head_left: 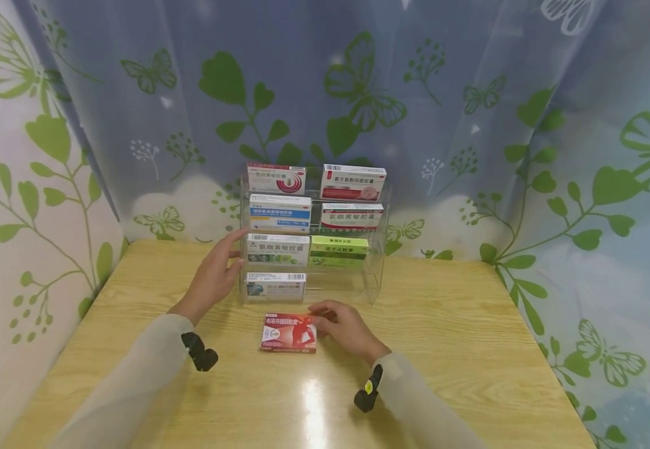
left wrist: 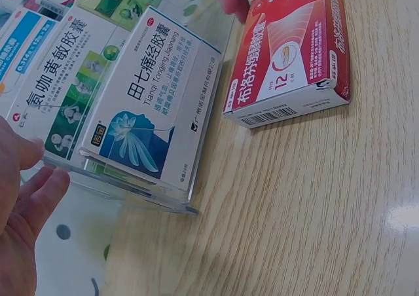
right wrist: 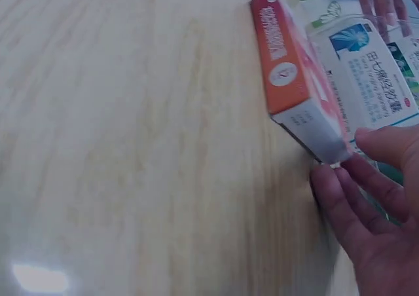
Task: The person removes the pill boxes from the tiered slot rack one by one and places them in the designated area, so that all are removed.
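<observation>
A red-and-white medicine box (head_left: 288, 333) is at the table in front of a clear tiered display rack (head_left: 340, 284). My right hand (head_left: 344, 327) pinches its right end; in the right wrist view, the thumb and fingertips meet at the box's white end (right wrist: 314, 127). At the rack's left side, my left hand (head_left: 213, 274) holds the side panel with thumb and fingers. Right by that hand, a white box with a blue flower picture (left wrist: 147, 106) occupies the lowest tier's left. One tier up are a white-and-green box (head_left: 277, 250) and a bright green box (head_left: 339, 251).
Higher on the rack sit a blue-and-white box (head_left: 280, 213), a white box with a red-and-green band (head_left: 352, 217), and two red-and-white boxes along the top. A patterned curtain (head_left: 302, 75) hangs behind the wooden table (head_left: 443, 349).
</observation>
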A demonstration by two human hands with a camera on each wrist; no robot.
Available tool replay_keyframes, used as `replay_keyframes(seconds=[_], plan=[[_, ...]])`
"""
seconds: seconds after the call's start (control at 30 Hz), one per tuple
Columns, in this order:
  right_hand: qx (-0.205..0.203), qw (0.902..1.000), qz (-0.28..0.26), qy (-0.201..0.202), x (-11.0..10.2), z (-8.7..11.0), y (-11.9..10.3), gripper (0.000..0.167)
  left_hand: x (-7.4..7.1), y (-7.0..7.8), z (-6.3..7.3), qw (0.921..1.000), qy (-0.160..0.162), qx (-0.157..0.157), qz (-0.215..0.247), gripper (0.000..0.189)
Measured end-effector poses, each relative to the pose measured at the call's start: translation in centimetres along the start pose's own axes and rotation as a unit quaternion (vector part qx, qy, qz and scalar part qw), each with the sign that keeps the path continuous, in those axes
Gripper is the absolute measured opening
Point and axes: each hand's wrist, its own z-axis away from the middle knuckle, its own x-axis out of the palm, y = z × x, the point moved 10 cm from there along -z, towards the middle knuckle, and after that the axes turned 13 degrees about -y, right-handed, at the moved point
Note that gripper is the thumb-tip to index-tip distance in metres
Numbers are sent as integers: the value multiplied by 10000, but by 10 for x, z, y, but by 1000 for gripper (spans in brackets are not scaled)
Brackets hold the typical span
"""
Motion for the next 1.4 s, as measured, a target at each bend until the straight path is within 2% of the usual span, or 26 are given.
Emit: replay_keyframes(seconds=[0.17,0.4,0.7,0.93,1.2,1.4], plan=[[19,9979,112,641,-22,-2,-5,27,2,-3,-2,9999,-47,-118,-20,72],[-379,9925,294,1128,-40,-18,-25,29,4,-3,-2,9998,-77,-172,42,72],[-696,9912,133,1114,-39,-36,-49,35,5,-1,-2,9999,-64,-76,84,72],[-693,9925,192,992,-31,-48,-48,33,7,-1,-3,9999,-61,-58,103,73],[-589,9925,167,1060,-31,-50,-45,26,7,-3,-2,9999,-34,-127,56,75],[-441,9904,232,1287,-48,-41,-54,25,4,-3,0,9999,-36,-166,-7,77]])
